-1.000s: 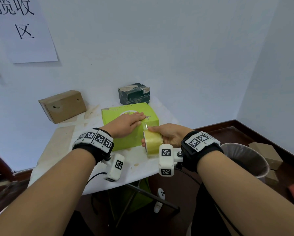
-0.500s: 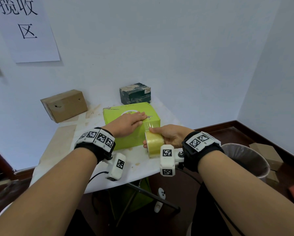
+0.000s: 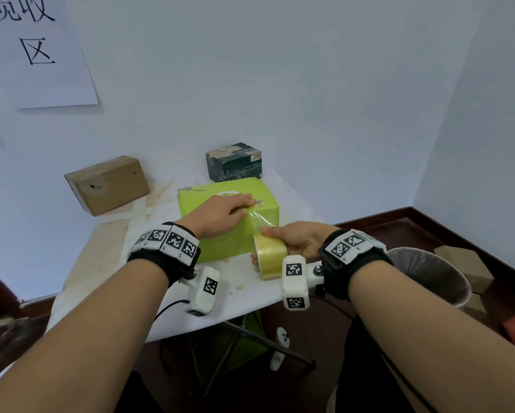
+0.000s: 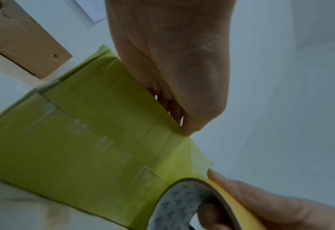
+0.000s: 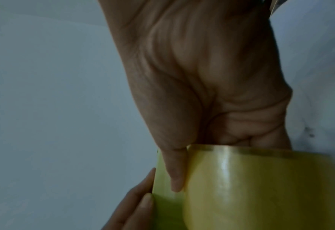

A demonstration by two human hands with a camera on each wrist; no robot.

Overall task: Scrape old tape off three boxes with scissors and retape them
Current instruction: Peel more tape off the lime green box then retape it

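Note:
A lime-green box (image 3: 220, 245) lies on the white table (image 3: 244, 296). My left hand (image 3: 229, 210) lies flat on its top, fingers straight, pressing the tape's end down near the front right edge. My right hand (image 3: 295, 244) grips a yellowish tape roll (image 3: 269, 259) just in front of the box's near side. A clear strip of tape (image 3: 260, 220) runs from the roll up over the box's edge to my left fingers. In the left wrist view the green box (image 4: 84, 140), left hand (image 4: 172, 70) and tape roll (image 4: 184, 202) show close up. In the right wrist view my thumb lies on the tape roll (image 5: 260, 186).
A brown cardboard box (image 3: 107, 184) stands at the table's back left and a dark, worn box (image 3: 234, 162) behind the green one. A bin with a clear liner (image 3: 429, 272) stands on the floor to the right, cardboard boxes (image 3: 462, 260) beyond it. The wall is close behind.
My right hand has drawn the roll a little down and toward me, lengthening the strip over the box's edge. My left hand has stayed pressed on the box top.

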